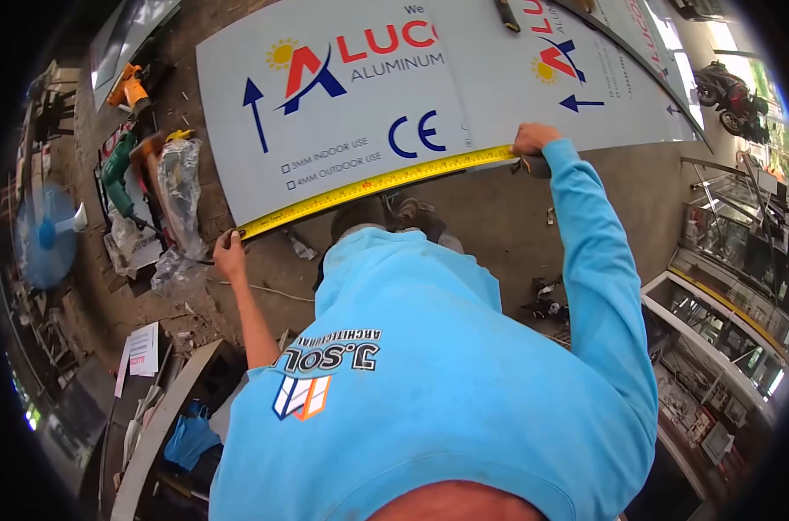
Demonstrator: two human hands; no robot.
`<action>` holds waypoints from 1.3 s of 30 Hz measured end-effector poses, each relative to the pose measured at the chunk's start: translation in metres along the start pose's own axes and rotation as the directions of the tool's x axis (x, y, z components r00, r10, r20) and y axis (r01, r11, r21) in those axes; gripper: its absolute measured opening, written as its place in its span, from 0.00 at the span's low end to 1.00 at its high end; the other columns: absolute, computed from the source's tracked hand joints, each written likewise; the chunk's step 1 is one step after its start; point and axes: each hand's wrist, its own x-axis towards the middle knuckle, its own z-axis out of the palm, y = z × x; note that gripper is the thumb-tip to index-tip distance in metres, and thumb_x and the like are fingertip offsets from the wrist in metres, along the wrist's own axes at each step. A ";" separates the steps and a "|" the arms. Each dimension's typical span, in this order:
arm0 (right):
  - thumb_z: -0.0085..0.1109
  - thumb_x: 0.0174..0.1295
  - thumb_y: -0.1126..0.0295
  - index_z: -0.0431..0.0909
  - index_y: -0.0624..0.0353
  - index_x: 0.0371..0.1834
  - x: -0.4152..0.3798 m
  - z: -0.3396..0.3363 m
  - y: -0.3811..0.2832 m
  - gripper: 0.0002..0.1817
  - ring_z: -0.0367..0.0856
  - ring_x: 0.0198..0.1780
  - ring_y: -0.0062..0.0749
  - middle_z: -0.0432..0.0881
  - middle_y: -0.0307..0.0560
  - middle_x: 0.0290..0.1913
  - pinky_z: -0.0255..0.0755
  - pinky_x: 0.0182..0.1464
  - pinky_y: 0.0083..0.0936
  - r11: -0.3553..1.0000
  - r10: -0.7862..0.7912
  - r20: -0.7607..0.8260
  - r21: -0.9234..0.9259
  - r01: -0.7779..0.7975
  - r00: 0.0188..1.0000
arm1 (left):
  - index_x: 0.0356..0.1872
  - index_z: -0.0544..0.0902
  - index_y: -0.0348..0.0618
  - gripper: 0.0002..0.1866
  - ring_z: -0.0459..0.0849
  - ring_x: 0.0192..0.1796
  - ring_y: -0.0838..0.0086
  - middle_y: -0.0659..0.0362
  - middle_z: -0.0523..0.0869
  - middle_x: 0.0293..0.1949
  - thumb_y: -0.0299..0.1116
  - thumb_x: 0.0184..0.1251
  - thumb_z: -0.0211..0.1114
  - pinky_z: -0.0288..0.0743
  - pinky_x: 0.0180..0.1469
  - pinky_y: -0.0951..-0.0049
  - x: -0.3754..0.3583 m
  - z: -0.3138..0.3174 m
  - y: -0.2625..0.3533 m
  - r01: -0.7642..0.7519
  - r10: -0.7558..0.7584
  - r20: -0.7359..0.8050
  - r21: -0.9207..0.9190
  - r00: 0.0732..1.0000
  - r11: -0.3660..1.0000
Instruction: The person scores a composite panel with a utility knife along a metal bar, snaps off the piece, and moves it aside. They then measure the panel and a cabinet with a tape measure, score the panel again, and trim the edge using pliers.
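A yellow tape measure (373,184) is pulled out along the near edge of a light grey printed aluminium panel (342,95). My left hand (230,253) is closed on the tape's end at the panel's near left corner. At the other end, my right hand (536,141) grips the tape near its case, which is partly hidden by the fingers. The blade runs nearly straight between both hands, slanting up toward the right. A second printed sheet (542,95) shows to the right of the first.
To the left lie an orange power tool (132,89), a green drill (117,174) and clear plastic wrap (179,195). A blue fan (47,233) stands further left. A dark thin strip (646,69) crosses the panels at right. Metal frames (724,321) stand at far right.
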 end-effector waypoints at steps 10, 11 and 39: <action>0.59 0.51 0.50 0.75 0.55 0.53 -0.012 0.005 0.007 0.28 0.76 0.55 0.42 0.77 0.49 0.55 0.69 0.55 0.37 0.995 0.033 0.023 0.095 -0.035 0.999 | 0.47 0.81 0.39 0.16 0.83 0.36 0.72 0.54 0.84 0.38 0.34 0.58 0.63 0.79 0.33 0.75 -0.018 0.009 0.017 -0.042 0.043 0.002 0.142 0.999 0.989; 0.59 0.51 0.50 0.75 0.55 0.53 -0.016 0.003 0.004 0.28 0.76 0.55 0.42 0.77 0.49 0.55 0.69 0.55 0.37 0.995 0.031 0.016 0.098 -0.033 0.999 | 0.47 0.81 0.39 0.16 0.83 0.36 0.72 0.54 0.84 0.38 0.34 0.58 0.63 0.79 0.33 0.75 -0.017 0.009 0.014 -0.049 0.049 -0.003 0.141 0.999 0.989; 0.58 0.51 0.58 0.72 0.65 0.49 -0.012 -0.008 -0.131 0.26 0.73 0.54 0.55 0.76 0.68 0.46 0.68 0.55 0.38 0.877 -0.062 0.008 0.477 0.051 0.998 | 0.42 0.82 0.40 0.14 0.83 0.38 0.63 0.50 0.85 0.34 0.29 0.51 0.64 0.74 0.43 0.67 0.002 -0.016 0.006 0.071 -0.076 0.078 0.071 0.994 0.995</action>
